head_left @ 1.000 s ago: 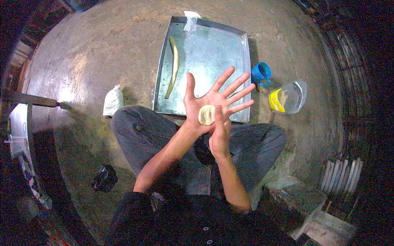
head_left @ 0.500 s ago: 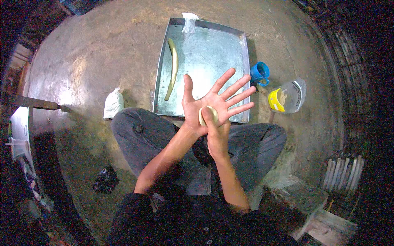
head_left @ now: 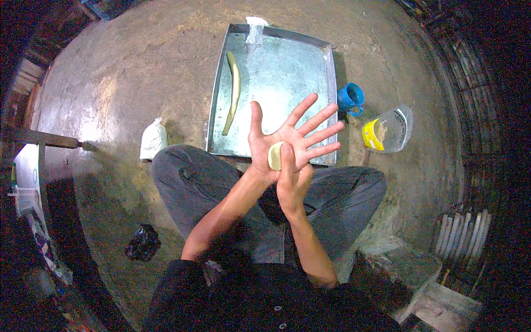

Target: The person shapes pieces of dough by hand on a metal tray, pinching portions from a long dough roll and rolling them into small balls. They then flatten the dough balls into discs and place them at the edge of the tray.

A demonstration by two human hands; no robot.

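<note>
The grip of the left hand (head_left: 292, 137) is spread wide, palm up, and I have a pale disc (head_left: 275, 157) lying on that palm. Over its right side I set the thumb of the right hand (head_left: 293, 185); the other fingers go mostly out of sight beneath the left, so I cannot tell how far that grip closes. A moment ago the thumb crossed the disc's middle; now it has shifted toward the right edge, baring the left part, which I judge to be pressing worked across the piece rather than a release. The disc looks soft, smooth and matte, like dough. Beyond it, a long, tapering strip (head_left: 236, 88) of similar colour bends gently in a shallow metal tray (head_left: 287, 66). A blue mug (head_left: 348, 100) stands just beside the tray.
</note>
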